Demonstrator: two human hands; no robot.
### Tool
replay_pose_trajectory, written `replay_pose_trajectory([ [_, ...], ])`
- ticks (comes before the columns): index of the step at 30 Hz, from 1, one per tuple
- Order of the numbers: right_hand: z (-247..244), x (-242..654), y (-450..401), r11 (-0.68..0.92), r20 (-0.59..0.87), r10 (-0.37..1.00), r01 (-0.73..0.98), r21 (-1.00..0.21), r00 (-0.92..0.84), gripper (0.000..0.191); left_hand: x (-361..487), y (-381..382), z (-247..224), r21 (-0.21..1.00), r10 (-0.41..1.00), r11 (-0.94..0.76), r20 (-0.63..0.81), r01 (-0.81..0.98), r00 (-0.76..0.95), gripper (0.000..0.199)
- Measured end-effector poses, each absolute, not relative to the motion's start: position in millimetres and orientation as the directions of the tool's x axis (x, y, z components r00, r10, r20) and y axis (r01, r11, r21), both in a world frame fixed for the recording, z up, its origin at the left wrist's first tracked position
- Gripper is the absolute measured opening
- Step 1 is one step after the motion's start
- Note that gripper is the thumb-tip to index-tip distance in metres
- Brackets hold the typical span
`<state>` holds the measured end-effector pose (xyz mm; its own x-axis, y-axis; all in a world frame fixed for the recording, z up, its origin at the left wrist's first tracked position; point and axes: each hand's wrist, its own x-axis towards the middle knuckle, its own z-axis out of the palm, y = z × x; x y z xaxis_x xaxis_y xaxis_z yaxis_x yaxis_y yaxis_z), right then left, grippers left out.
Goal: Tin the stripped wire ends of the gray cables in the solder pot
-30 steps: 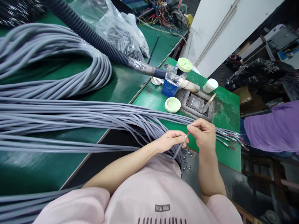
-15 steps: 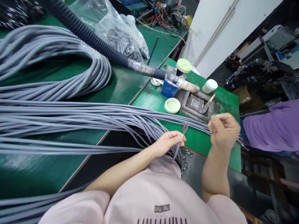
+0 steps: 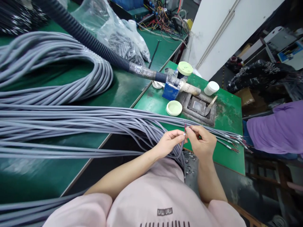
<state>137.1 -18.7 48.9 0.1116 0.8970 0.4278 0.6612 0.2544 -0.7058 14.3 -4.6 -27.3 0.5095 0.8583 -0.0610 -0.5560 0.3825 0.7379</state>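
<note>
Our left hand [image 3: 170,141] narrowly pinches one grey cable [image 3: 182,147]; our right hand [image 3: 203,141] pinches its reddish wires [image 3: 185,126]. Right of the grip, bare green desk [image 3: 229,161] reaches its edge; below, our shirt patch [image 3: 165,211] reads, inverted, "min min".

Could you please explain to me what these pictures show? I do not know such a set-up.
There is no robot: a person works with two bare hands, filmed by a camera worn on the head, looking forward and down. The left hand holds a gray cable near its end; the right hand is at its thin wires. More gray cables lie across the green surface. Beyond them are a blue box, a shallow pale-green lid or dish and a ribbed hose.
</note>
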Motion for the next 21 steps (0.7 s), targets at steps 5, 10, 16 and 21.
replay_pose_trajectory([
  [5, 44, 141, -24, 0.336, 0.511, 0.853, 0.641, -0.690, 0.104, 0.008, 11, -1, -21, 0.619, 0.840, 0.491, -0.150, -0.613, 0.522, 0.034],
  [10, 40, 150, -26, 0.368, 0.531, 0.846, 0.665, -0.650, 0.052, 0.015, 5, 3, -17, 0.484, 0.800, 0.582, -0.198, -0.653, 0.566, 0.036],
  [16, 33, 158, -22, 0.612, 0.663, 0.719, 0.640, -0.464, -0.207, 0.030, 2, 7, -20, 0.396, 0.788, 0.607, -0.193, -0.689, 0.584, 0.034],
  [21, 30, 156, -22, 0.644, 0.652, 0.699, 0.654, -0.398, -0.292, 0.034, 3, 8, -17, 0.414, 0.798, 0.593, -0.187, -0.690, 0.573, 0.033],
])
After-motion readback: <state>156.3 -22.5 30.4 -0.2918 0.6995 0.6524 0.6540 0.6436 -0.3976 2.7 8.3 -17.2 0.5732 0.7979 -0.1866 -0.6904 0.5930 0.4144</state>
